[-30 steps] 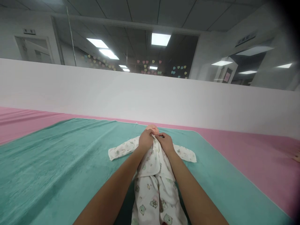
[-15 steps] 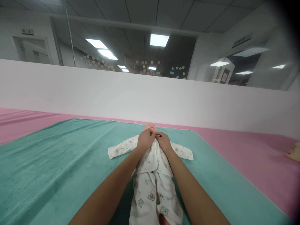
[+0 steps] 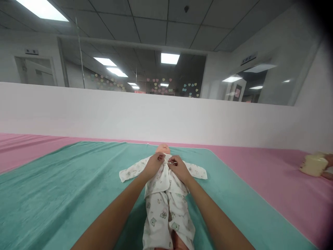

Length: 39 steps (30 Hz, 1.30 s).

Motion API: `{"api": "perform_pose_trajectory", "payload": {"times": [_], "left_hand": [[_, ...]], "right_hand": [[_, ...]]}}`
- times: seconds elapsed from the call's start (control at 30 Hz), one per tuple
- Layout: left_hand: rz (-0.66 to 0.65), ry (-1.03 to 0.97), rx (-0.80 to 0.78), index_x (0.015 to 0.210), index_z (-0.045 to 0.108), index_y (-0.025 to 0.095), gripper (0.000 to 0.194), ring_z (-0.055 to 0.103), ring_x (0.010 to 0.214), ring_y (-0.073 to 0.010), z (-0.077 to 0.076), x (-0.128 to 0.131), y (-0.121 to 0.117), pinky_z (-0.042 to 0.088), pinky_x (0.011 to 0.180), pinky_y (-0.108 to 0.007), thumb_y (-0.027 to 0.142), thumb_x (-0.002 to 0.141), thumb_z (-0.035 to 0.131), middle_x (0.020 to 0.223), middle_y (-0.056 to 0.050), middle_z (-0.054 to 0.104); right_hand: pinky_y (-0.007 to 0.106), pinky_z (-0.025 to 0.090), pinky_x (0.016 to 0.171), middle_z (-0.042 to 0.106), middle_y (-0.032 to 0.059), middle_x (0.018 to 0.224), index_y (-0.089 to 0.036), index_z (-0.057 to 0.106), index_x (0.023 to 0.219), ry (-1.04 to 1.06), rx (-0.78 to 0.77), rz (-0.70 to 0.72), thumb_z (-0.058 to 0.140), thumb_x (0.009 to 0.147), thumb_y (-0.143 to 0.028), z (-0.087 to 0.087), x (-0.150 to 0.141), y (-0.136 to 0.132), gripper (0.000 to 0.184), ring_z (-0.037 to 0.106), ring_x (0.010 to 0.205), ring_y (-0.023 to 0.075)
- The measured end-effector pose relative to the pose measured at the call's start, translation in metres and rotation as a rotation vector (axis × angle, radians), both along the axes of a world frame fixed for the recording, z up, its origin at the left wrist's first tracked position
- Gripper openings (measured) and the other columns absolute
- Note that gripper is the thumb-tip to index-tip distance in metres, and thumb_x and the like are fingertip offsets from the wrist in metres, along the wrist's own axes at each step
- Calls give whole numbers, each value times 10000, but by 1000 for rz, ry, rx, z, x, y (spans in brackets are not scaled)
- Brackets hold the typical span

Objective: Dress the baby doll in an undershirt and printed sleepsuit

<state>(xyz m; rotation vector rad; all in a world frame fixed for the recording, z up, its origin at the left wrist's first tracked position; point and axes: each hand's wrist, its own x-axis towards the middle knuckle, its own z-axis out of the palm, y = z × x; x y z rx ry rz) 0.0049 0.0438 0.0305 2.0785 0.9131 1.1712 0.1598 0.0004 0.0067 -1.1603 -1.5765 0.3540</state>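
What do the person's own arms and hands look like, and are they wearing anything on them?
The left forearm and right forearm are bare, with no sleeves in view. The left hand and right hand wear no gloves, and no watch, bracelet or cable shows at either wrist.

Bare left forearm (image 3: 111,216), bare right forearm (image 3: 215,217): slim, smooth, tapering to narrow wrists. Left hand (image 3: 154,166), right hand (image 3: 179,169): bare too, slender fingers, nails too small to tell. Skin unmarked where visible.
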Motion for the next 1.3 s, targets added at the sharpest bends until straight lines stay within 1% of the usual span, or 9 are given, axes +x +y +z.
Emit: {"api": "perform_pose_trajectory", "payload": {"times": [0.2, 0.33, 0.43, 0.53, 0.63, 0.77, 0.9, 1.03, 1.3], "left_hand": [[-31, -91, -179, 834, 617, 169, 186, 566, 719, -139, 3, -3, 5, 429, 679, -249, 194, 712, 479, 776, -19, 626], [-32, -89, -103, 784, 622, 180, 189, 564, 757, -150, 2, -2, -2, 405, 692, -251, 232, 747, 445, 792, -15, 637], [20, -25, -42, 695, 598, 179, 191, 541, 709, -147, 3, 0, -7, 381, 646, -244, 259, 761, 438, 723, -3, 620], [64, 32, -39, 644, 565, 177, 167, 506, 644, -132, 5, 1, -9, 358, 592, -229, 254, 748, 457, 657, 12, 587], [73, 51, -41, 652, 561, 178, 158, 504, 642, -129, 5, 1, -9, 360, 598, -226, 257, 748, 464, 662, 14, 585], [66, 70, -37, 659, 553, 182, 194, 517, 650, -135, 5, -1, -10, 373, 609, -232, 287, 775, 438, 667, 11, 586], [16, 59, -31, 717, 589, 186, 178, 551, 710, -147, 6, -2, -11, 394, 647, -237, 284, 768, 451, 735, 0, 620], [17, 45, -100, 720, 607, 184, 150, 572, 727, -154, 8, -1, -11, 408, 654, -240, 271, 742, 487, 750, -6, 638], [31, -42, -165, 723, 624, 168, 148, 588, 730, -153, 7, 1, -6, 425, 663, -242, 257, 731, 507, 760, -21, 657]], "right_hand": [[266, 383, 650, 480, -7, 785, -204, 542, 779, -151, -80, -105, 531, 689, -286, 8, -3, 0, 123, 461, 663, 129], [263, 348, 631, 499, 7, 757, -199, 497, 699, -247, -87, -243, 520, 699, -303, 11, -11, 5, 106, 461, 686, 143], [260, 317, 600, 518, 15, 716, -200, 467, 655, -296, -108, -318, 509, 696, -290, 12, -14, 9, 108, 457, 667, 149], [255, 312, 585, 537, 5, 660, -200, 477, 648, -309, -147, -266, 509, 676, -266, 15, -10, 12, 79, 462, 627, 143], [246, 310, 562, 549, -11, 626, -199, 504, 648, -265, -208, -191, 515, 660, -266, 19, -2, 12, 69, 465, 593, 134], [230, 281, 504, 509, -29, 601, -188, 510, 629, -68, -300, -110, 544, 629, -280, 21, 5, 12, 98, 425, 547, 111], [228, 254, 477, 418, -47, 549, -179, 521, 643, 104, -342, -17, 534, 672, -366, 19, 7, 14, 190, 360, 504, 92], [225, 270, 498, 432, -43, 577, -174, 571, 717, 293, -363, 110, 557, 678, -411, 14, 5, 16, 240, 366, 525, 90], [225, 292, 540, 492, -36, 624, -179, 591, 754, 292, -340, 131, 605, 656, -377, 13, 2, 11, 221, 405, 565, 95]]}}
